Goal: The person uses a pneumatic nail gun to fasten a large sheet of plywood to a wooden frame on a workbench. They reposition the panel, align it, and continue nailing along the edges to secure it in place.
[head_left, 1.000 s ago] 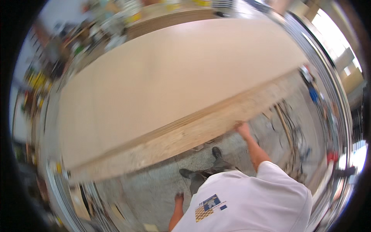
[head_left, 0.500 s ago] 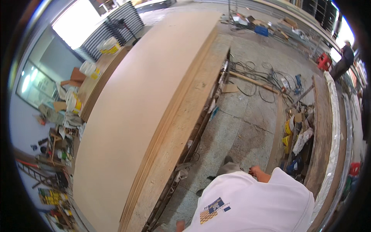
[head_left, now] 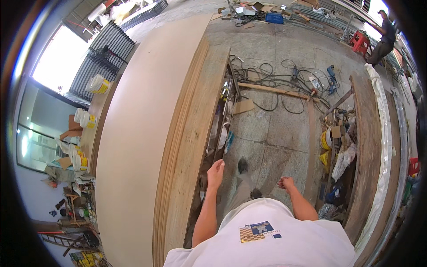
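Hovering low and well apart, both my hands stand over the gap in front of my shirt [head_left: 271, 236]. Left hand [head_left: 216, 173]: fingers bent and lying close together, just beside the edge of a rough wooden board [head_left: 200, 129]; whether they touch that edge or pinch anything, I cannot tell. Right hand [head_left: 287, 183]: fingers loosely curled with gaps between them, over the grey floor [head_left: 284, 120], nothing showing in the grasp

Stack of broad pale sheets [head_left: 142, 111] lies flat to the left of my left hand, running from beside my forearm to far ahead of it; the rough board juts out along the near side, between the sheets and my left hand. White-and-yellow buckets [head_left: 98, 84] farther left, past the stack

Ahead of my left hand: a cardboard piece [head_left: 243, 106] on the floor, then a wooden batten [head_left: 275, 90] with black cables [head_left: 267, 71] looped about it. Ahead and to the right of my right hand, a blue power tool [head_left: 331, 80] near the cables. Right of that hand, a yellow-banded bucket [head_left: 326, 139] among clutter, then a long worn plank [head_left: 364, 147]. Far beyond, past the plank's end, a red stool [head_left: 359, 42] and another person [head_left: 384, 38] close by it
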`<state>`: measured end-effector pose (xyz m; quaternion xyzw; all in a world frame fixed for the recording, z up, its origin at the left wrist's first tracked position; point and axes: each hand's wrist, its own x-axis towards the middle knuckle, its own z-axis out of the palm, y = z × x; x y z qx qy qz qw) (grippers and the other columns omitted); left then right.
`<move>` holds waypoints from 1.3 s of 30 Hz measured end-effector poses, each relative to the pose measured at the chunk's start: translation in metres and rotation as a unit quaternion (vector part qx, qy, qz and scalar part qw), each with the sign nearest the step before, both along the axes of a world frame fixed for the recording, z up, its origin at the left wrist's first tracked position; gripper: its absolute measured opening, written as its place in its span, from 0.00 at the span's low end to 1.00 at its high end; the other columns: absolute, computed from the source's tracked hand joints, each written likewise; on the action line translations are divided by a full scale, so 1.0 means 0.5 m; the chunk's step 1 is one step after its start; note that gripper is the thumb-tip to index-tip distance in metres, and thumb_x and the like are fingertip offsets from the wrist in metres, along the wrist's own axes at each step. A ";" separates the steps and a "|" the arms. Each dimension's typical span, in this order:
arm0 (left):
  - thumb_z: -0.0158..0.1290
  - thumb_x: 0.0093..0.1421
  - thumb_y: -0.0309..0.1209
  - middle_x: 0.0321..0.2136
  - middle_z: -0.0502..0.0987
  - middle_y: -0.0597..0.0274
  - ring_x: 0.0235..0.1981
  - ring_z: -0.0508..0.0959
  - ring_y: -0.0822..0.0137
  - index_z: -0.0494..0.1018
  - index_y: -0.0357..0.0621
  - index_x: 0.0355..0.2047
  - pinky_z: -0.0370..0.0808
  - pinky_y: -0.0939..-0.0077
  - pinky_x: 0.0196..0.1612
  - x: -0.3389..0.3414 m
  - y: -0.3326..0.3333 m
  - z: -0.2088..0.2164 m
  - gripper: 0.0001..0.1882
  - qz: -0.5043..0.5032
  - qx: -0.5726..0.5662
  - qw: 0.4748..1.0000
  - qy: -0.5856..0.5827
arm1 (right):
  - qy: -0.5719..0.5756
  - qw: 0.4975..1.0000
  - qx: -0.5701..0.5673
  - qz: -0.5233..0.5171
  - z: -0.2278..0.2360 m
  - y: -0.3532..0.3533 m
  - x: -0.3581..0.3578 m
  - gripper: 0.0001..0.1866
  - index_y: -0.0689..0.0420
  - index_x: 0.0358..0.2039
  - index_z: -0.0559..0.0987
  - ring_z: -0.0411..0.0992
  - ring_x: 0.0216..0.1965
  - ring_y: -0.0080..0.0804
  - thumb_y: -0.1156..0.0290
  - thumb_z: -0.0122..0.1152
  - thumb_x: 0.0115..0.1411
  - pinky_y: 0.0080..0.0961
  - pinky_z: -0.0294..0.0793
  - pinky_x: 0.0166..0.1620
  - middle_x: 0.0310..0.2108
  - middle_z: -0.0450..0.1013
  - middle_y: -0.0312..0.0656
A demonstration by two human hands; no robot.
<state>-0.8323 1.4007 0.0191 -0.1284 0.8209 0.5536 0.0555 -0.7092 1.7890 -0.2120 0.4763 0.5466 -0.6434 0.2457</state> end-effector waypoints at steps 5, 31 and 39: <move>0.54 0.70 0.36 0.44 0.84 0.56 0.46 0.82 0.68 0.76 0.32 0.54 0.75 0.74 0.51 -0.154 0.010 -0.097 0.20 0.073 0.073 0.994 -0.045 | -0.038 0.998 0.002 -0.055 -0.029 0.064 -0.109 0.09 0.59 0.45 0.76 0.79 0.35 0.42 0.68 0.52 0.70 0.43 0.83 0.37 0.36 0.77 0.47; 0.46 0.74 0.39 0.73 0.51 0.49 0.74 0.52 0.55 0.52 0.33 0.70 0.48 0.61 0.76 -1.668 0.234 0.043 0.32 0.595 0.496 0.618 0.131 | -0.056 0.997 0.005 -0.045 0.038 0.828 -1.517 0.09 0.59 0.42 0.74 0.77 0.32 0.40 0.68 0.54 0.68 0.38 0.80 0.32 0.33 0.74 0.43; 0.48 0.73 0.40 0.72 0.52 0.47 0.74 0.52 0.53 0.49 0.33 0.71 0.46 0.58 0.75 -1.828 0.242 -0.013 0.35 0.708 0.424 0.542 0.160 | 0.034 0.988 0.052 0.140 0.053 0.887 -2.293 0.14 0.61 0.47 0.74 0.79 0.39 0.43 0.64 0.55 0.69 0.41 0.81 0.43 0.41 0.77 0.48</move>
